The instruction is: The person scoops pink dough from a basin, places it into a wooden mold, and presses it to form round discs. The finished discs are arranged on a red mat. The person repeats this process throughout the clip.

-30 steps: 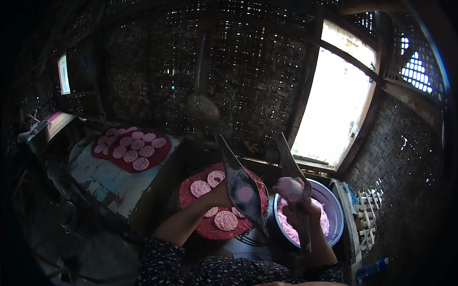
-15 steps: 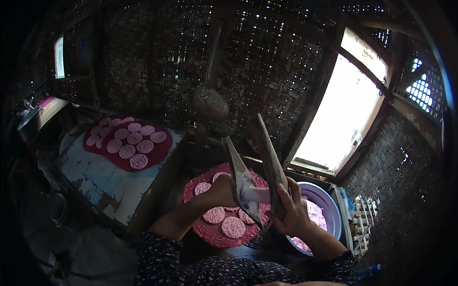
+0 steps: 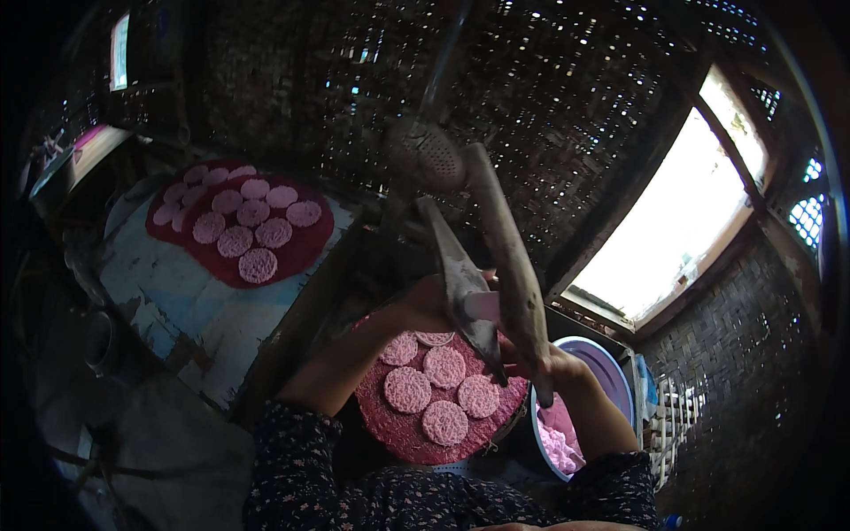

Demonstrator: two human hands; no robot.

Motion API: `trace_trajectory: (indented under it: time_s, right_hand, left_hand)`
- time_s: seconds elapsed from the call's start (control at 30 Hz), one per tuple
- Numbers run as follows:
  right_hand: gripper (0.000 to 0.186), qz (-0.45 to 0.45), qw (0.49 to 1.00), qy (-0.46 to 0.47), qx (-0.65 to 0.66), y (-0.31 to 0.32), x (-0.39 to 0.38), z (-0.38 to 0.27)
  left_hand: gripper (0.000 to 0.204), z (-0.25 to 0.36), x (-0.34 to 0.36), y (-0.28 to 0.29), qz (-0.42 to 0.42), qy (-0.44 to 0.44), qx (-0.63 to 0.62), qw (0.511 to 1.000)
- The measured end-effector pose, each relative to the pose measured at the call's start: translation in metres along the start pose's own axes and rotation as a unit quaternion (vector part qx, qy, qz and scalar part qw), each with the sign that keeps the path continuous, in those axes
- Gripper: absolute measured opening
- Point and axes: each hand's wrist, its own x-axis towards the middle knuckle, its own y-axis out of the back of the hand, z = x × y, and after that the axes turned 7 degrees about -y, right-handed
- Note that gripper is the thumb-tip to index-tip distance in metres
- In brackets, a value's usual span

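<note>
My left hand [image 3: 423,305] grips the lower board of a hinged wooden press [image 3: 482,265] held over a round red mat [image 3: 403,429]. My right hand [image 3: 540,363] holds the upper board near its bottom end. Between the two boards sits a pale pink lump of dough [image 3: 482,305]. Several flat pink discs [image 3: 443,389] lie on the mat below the press. To the right of the mat stands a purple basin [image 3: 611,376] with pink dough [image 3: 558,438] in it.
A second red mat [image 3: 301,252] with several pink discs [image 3: 252,217] lies on a worn blue-white table [image 3: 190,305] at the left. Woven bamboo walls [image 3: 567,115] surround me; a bright window [image 3: 673,234] opens at the right. A metal ladle [image 3: 425,150] hangs ahead.
My right hand moved from the basin to the press, and the pink lump now sits between its boards. The view has drawn closer to the mat and press.
</note>
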Motion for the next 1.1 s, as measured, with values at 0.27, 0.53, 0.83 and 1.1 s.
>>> trace_trajectory:
  time_s: [0.27, 0.53, 0.83, 1.1]
  right_hand:
    - [0.11, -0.206, 0.97, 0.089, 0.093, 0.026, 0.003, 0.045]
    - [0.11, -0.128, 0.99, -0.003, 0.055, 0.067, -0.007, 0.033]
    - [0.091, 0.021, 0.989, -0.133, 0.062, 0.086, 0.041, 0.012]
    - [0.084, 0.074, 0.985, -0.151, 0.029, 0.091, 0.035, 0.007]
  left_hand:
    - [0.121, 0.065, 0.078, 0.047, -0.024, -0.197, -0.636, 0.746]
    - [0.083, -0.02, 0.059, 0.046, 0.071, -0.13, -0.522, 0.84]
    - [0.05, -0.131, 0.017, 0.057, 0.243, -0.089, -0.663, 0.702]
    - [0.055, -0.154, 0.011, 0.051, 0.248, -0.117, -0.693, 0.666]
